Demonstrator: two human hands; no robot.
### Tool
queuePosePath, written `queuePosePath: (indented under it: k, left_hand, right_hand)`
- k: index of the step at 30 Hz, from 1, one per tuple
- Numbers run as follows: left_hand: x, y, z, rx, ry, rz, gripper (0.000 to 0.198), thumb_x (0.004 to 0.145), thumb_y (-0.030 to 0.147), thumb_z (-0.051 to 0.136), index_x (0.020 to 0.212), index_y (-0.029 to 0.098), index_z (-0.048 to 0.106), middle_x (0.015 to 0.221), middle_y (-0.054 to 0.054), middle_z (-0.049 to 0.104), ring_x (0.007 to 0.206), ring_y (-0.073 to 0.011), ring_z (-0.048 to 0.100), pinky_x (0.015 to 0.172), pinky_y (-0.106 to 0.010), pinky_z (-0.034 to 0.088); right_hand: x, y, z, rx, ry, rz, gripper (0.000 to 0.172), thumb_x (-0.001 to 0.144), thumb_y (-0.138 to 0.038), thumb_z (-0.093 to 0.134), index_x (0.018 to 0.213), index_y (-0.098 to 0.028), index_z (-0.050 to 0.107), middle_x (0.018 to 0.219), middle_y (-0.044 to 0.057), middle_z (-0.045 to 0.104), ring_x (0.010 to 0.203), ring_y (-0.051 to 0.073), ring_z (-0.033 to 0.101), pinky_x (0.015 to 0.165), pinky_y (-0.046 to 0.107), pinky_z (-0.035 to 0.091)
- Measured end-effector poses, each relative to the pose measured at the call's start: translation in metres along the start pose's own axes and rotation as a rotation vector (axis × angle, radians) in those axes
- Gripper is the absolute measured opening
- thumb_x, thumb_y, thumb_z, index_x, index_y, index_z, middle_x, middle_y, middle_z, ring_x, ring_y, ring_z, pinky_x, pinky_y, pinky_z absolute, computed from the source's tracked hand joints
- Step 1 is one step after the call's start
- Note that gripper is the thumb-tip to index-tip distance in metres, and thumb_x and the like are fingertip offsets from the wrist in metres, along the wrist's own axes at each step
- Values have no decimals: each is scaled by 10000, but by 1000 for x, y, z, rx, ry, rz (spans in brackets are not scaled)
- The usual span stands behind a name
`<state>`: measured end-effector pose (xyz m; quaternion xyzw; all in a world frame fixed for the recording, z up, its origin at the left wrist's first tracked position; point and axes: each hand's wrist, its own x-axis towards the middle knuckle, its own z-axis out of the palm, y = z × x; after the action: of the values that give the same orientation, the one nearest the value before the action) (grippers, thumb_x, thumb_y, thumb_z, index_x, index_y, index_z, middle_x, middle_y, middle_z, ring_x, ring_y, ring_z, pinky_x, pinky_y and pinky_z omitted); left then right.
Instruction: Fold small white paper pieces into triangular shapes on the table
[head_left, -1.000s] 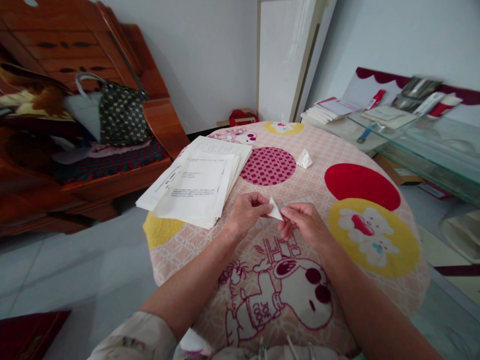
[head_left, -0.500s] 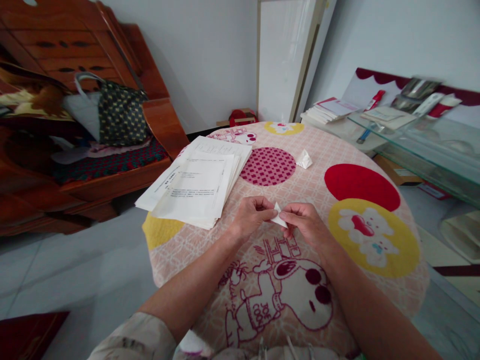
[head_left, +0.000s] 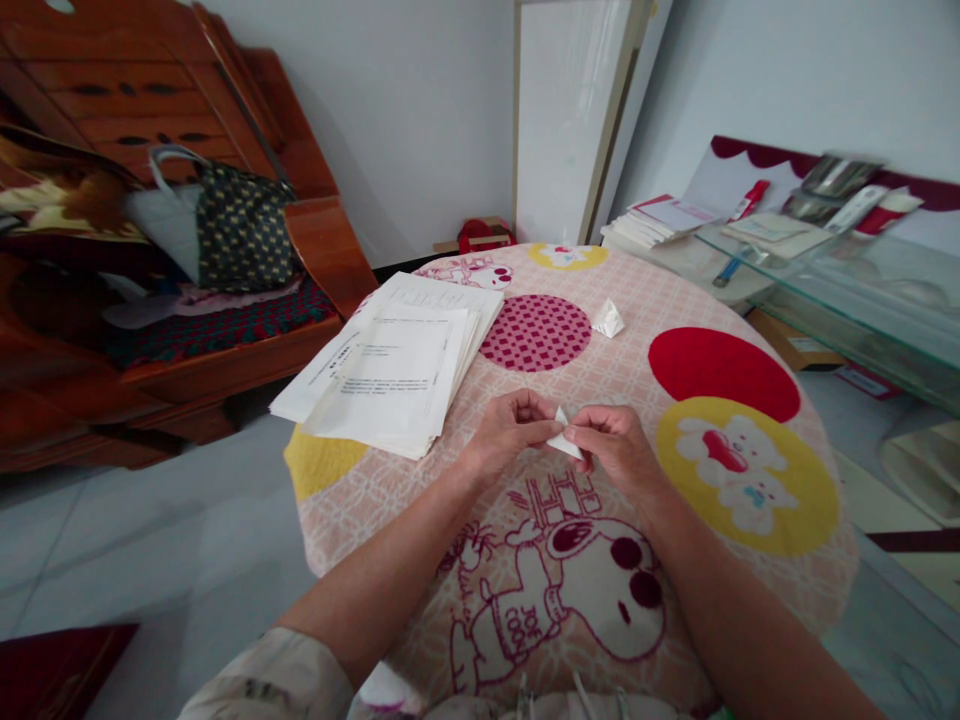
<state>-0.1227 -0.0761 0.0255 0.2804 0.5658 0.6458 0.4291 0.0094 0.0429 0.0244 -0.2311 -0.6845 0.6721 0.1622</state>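
A small folded piece of white paper (head_left: 564, 443) is pinched between my two hands above the round table. My left hand (head_left: 514, 432) grips its left side with thumb and fingers. On the right side, my right hand (head_left: 613, 440) holds it the same way, fingers curled behind. The paper has a pointed tip on top; much of it is hidden by my fingers. Farther back on the tablecloth (head_left: 630, 380) stands another small folded paper piece (head_left: 608, 318). To the left lies a stack of printed sheets (head_left: 390, 370), loosely aligned.
A wooden bench (head_left: 225, 350) with a patterned bag (head_left: 244, 225) on it stands at the left. On the right, a glass shelf (head_left: 840, 270) holds metal bowls (head_left: 836, 185) and other items. A pile of papers (head_left: 660, 220) lies behind the table.
Both hands have shifted very slightly to the right with the folded paper between them. Its tip has moved a little right as well. The sheets and the other folded piece stay put.
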Motion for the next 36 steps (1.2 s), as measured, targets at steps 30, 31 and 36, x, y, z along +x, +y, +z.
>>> queuePosePath:
  k: [30,31,36]
  left_hand:
    - [2,-3,6,146,92,77,274,753,359,732,646,123,643,568,21,544,514,-68,434,509,-219,295]
    - [2,-4,6,160,96,77,272,748,358,732,643,124,642,564,21,542,510,-69,431,506,-219,294]
    - [3,-8,1,94,45,40,265,757,368,714,666,129,647,569,11,556,507,-78,457,511,-223,315]
  right_hand:
    - [1,0,9,-183,54,-116,244,719,-271,639,504,-184,564,422,-38,500,375,82,445,382,203,305]
    - [1,0,9,-179,52,-112,242,714,-269,642,501,-184,563,418,-38,497,374,82,444,380,202,301]
    - [1,0,10,-16,-25,24,201,690,-315,666,550,-178,622,442,-14,571,352,99,483,357,205,333]
